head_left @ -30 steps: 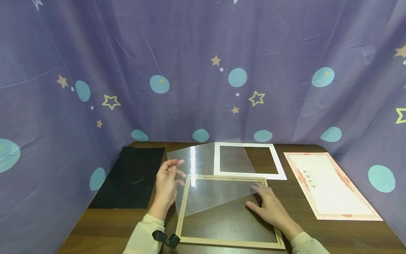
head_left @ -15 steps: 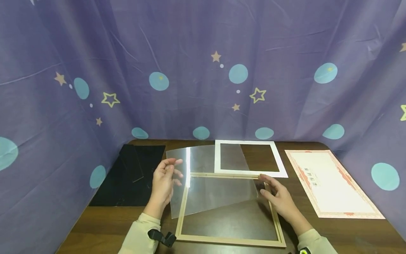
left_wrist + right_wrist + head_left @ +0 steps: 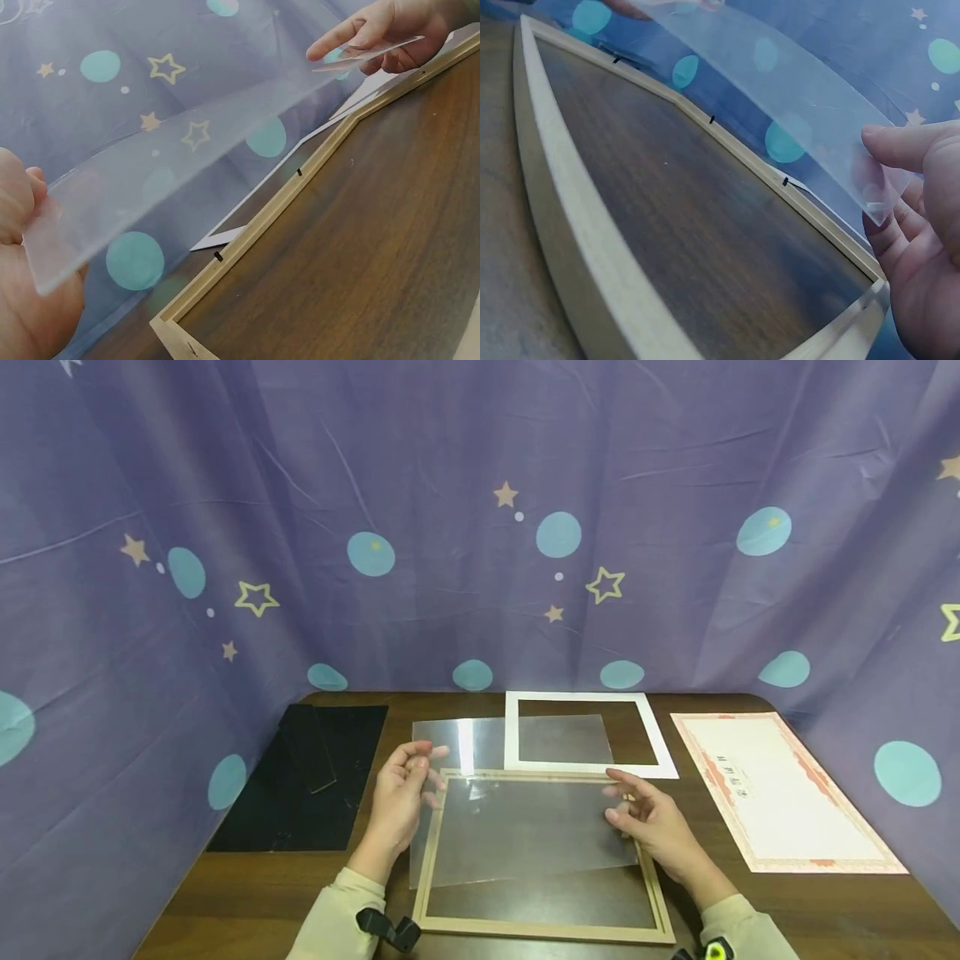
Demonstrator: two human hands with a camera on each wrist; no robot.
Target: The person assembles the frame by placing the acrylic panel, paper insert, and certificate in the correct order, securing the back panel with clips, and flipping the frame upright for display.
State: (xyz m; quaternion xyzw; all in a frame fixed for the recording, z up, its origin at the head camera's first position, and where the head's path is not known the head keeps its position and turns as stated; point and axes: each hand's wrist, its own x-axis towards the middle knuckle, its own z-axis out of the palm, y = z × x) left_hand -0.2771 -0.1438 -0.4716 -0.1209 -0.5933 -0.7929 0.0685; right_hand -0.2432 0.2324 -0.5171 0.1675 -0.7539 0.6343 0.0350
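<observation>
Pinching the clear sheet point(image 3: 517, 827) at both sides, I hold it raised above the light wooden frame point(image 3: 543, 932), not touching it. My left hand point(image 3: 397, 802) grips the nine o'clock edge and my right hand point(image 3: 656, 827) the three o'clock edge, thumb over fingers. Half a second ago the sheet sat askew, its six o'clock edge slanting up toward two; now that edge runs closer to the frame's near rail. The sheet overhangs at twelve and nine, so I judge the two squarer to each other but not lined up. From the frame, a black board point(image 3: 300, 785) lies near ten o'clock, a white mat point(image 3: 653, 735) between twelve and one, and a red-bordered certificate point(image 3: 772, 802) between two and three.
</observation>
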